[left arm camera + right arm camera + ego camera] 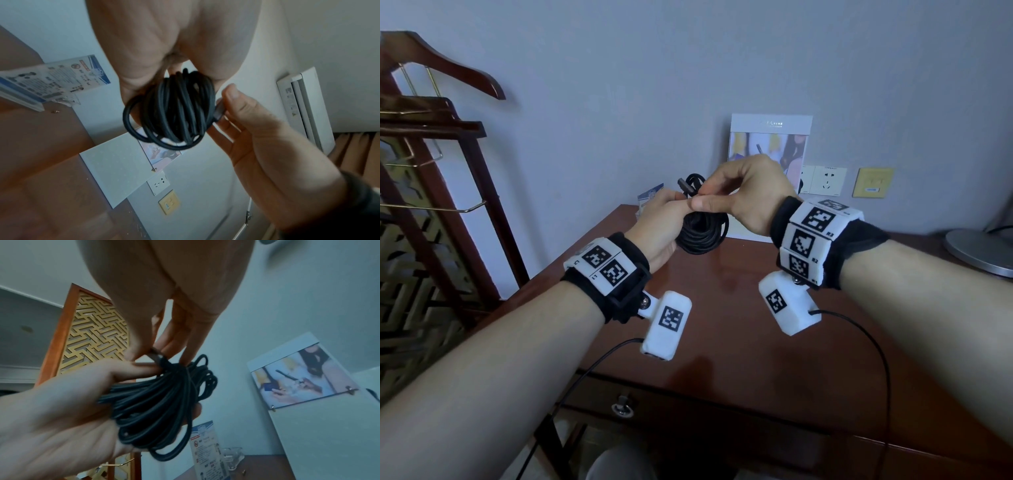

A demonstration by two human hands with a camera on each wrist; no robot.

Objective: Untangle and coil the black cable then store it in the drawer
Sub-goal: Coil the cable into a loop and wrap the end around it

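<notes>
The black cable (702, 231) hangs as a bundle of several loops above the back of the brown desk (739, 308). My left hand (659, 222) grips the bundle from the left, its thumb laid over the top strands. My right hand (736, 195) comes in from the right and pinches the cable's end by its plug. A second plug (684, 185) sticks up from the bundle's top. In the left wrist view the coil (174, 108) hangs below my palm while the right hand (246, 123) pinches the plug (219, 110). The right wrist view shows the coil (164, 400) in the left hand (61, 410). The drawer (688, 414) in the desk front is closed.
A white picture board (770, 144) leans on the wall behind the hands, with wall sockets (825, 180) to its right. A small printed card stand (649, 197) sits at the desk's back left. A wooden clothes rack (431, 154) stands left; a silver lamp base (979, 250) right.
</notes>
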